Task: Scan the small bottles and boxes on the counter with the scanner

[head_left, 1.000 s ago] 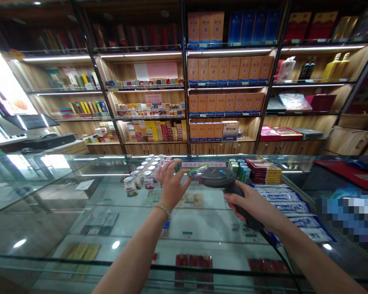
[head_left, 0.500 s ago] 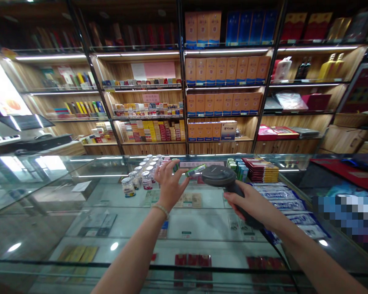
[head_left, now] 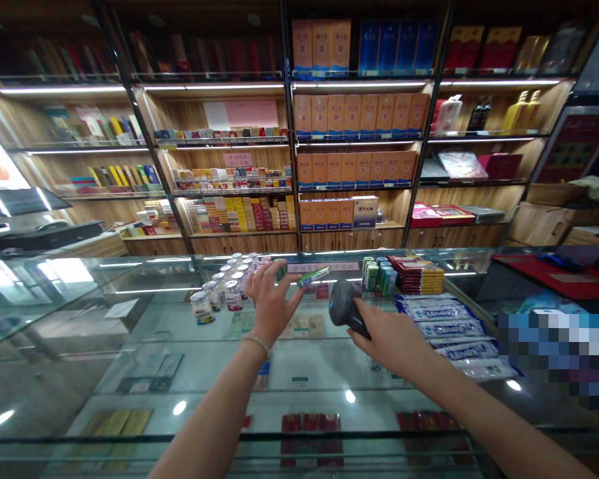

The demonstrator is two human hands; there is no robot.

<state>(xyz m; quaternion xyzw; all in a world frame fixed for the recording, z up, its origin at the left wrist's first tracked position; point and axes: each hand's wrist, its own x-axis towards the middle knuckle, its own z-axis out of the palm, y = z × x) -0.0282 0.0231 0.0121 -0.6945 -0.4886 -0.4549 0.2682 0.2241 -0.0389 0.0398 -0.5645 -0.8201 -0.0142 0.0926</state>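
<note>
My left hand (head_left: 270,293) is raised over the glass counter, thumb and fingertips closed on a slim green-and-white packet (head_left: 314,277) that sticks out to the right. A second bit of green shows between the fingers; whether it belongs to the same packet I cannot tell. Wrapped round the handle of a dark grey barcode scanner (head_left: 343,305) is my right hand (head_left: 384,336). The scanner's head tilts toward the left, a little below and right of the packet, apart from it. Just behind my left hand stand several small clear jars with white lids (head_left: 232,295).
Right of the scanner, several green and blue small packs (head_left: 379,276) stand beside a stack of red-and-yellow packets (head_left: 416,274). Blue-and-white long packets (head_left: 452,329) lie nearer. Boxes fill the glass counter (head_left: 309,362) below. Tall shelves with orange boxes (head_left: 362,116) line the back.
The barcode scanner has turned, its head swinging down and left, and my right hand has rolled with it. My left hand keeps its grip on the green packet. The view has shifted slightly.
</note>
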